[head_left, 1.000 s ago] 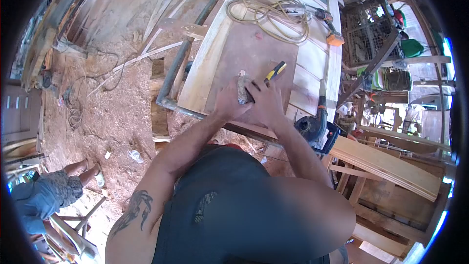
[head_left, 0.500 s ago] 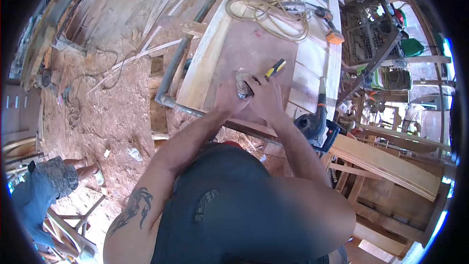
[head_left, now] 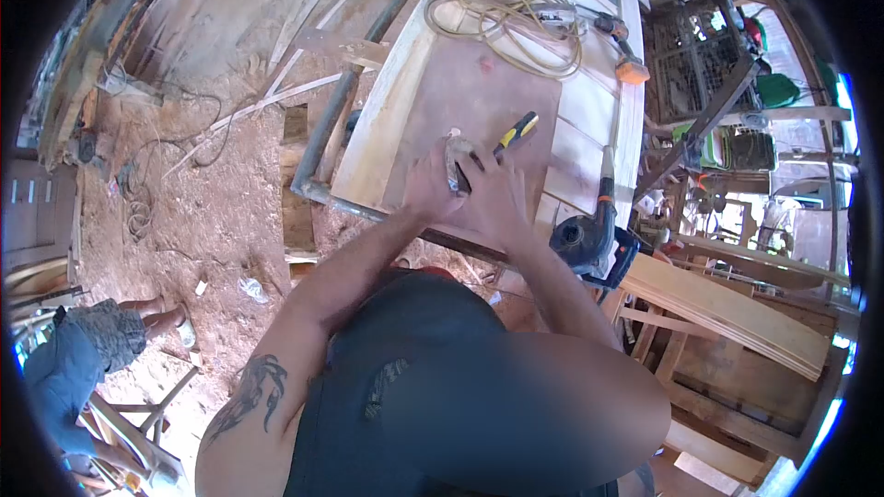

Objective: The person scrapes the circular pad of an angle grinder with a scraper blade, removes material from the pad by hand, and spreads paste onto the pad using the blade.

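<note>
A small pale, brownish object [head_left: 453, 158] with a dark inner part is between my hands, over the brown panel [head_left: 451, 92] on the workbench. My left hand [head_left: 428, 188] is closed around its left side. My right hand [head_left: 498, 193] presses bent fingers against its right side, near the dark part. Just beyond the right fingertips is a yellow-and-black handled tool [head_left: 517, 132], perhaps a utility knife. Whether those fingertips touch it I cannot tell. The exact kind of the held object is unclear.
On the bench lie a coiled yellowish cord [head_left: 502, 23], a drill with an orange base [head_left: 619, 46] and a dark blue power tool [head_left: 589, 235]. Stacked boards [head_left: 727, 313] stand at right. At lower left another person [head_left: 74, 359] is near a wooden frame.
My right hand has shifted slightly, its fingers spreading a little more over the object. The yellow-and-black tool has moved very slightly down and left.
</note>
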